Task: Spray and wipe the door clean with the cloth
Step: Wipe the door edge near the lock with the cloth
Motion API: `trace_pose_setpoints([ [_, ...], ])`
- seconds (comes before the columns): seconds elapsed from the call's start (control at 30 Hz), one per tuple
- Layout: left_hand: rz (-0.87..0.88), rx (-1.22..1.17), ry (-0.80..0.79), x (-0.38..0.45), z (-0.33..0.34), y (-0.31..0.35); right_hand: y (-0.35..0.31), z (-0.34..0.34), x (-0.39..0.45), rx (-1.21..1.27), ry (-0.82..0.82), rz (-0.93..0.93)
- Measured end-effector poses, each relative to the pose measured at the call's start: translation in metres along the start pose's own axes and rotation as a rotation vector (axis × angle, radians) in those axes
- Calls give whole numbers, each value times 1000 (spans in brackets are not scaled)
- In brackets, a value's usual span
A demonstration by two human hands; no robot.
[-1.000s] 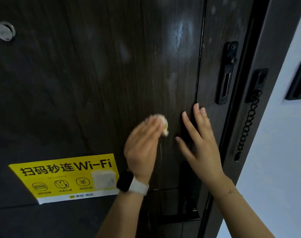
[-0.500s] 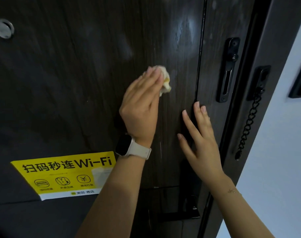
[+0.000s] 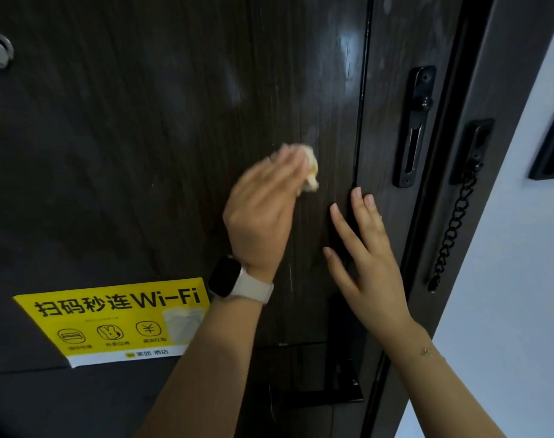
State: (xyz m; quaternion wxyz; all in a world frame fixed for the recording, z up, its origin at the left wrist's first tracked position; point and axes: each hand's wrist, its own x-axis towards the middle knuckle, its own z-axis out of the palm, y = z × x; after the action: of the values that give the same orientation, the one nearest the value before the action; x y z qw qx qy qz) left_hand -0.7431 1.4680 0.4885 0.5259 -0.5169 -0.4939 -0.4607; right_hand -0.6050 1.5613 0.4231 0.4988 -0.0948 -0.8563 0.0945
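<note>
While the left hand (image 3: 263, 213) presses a small crumpled pale cloth (image 3: 310, 170) under its near-straight fingers against the dark wood-grain door (image 3: 142, 153), just right of the frame's centre, the wiping would go best with the palm kept flat, so that the whole wad bears on the panel and does not slip out past the fingertips, where a corner of it already shows. The right hand (image 3: 367, 267), fingers spread and holding nothing, lies flat on the door beside the vertical groove (image 3: 362, 121), steadying it. Pale smears shine above the cloth, toward the upper middle, so strokes probably ought to run upward along the grain. Keep clear of the yellow Wi-Fi sticker (image 3: 111, 317) at lower left and of the black chain latch (image 3: 452, 222) at right.
</note>
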Motion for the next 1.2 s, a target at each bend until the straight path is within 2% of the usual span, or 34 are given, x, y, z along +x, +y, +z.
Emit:
trace_pose_setpoints([
  [0.07, -43, 7, 32, 13, 3, -2, 0, 0, 0, 8, -4, 5],
  [0.17, -62, 4, 4, -19, -3, 1, 0, 2, -1, 15, 7, 10],
  [0.33, -66, -30, -238, -126, -31, 11, 2, 4, -3, 21, 22, -2],
  [0.47, 35, -19, -395, -123, -40, 4, 0, 9, -3, 23, 44, 8],
  [0.53, 90, 10, -336, -87, -37, -3, -1, 10, -2, 27, 45, 25],
  [0.67, 38, 36, -33, 7, -18, -19, -4, 12, -3, 36, 59, 54],
  [0.77, -3, 28, 46, 24, -8, -14, -6, 14, -3, 29, 65, 62],
  [0.83, -30, 21, 6, -6, -10, -7, -7, 14, -3, 28, 69, 65],
  [0.97, -70, 31, -189, -68, -25, 3, -12, 9, -4, 57, 105, 63],
  [1.03, -66, 73, -256, -73, -29, 6, -20, 6, -3, 72, 202, 97],
  [1.13, -211, 180, -282, -69, -40, 16, -39, 1, 0, 118, 413, 189],
  [1.2, -283, 146, -333, -69, -48, 23, -52, 0, 2, 269, 416, 225],
])
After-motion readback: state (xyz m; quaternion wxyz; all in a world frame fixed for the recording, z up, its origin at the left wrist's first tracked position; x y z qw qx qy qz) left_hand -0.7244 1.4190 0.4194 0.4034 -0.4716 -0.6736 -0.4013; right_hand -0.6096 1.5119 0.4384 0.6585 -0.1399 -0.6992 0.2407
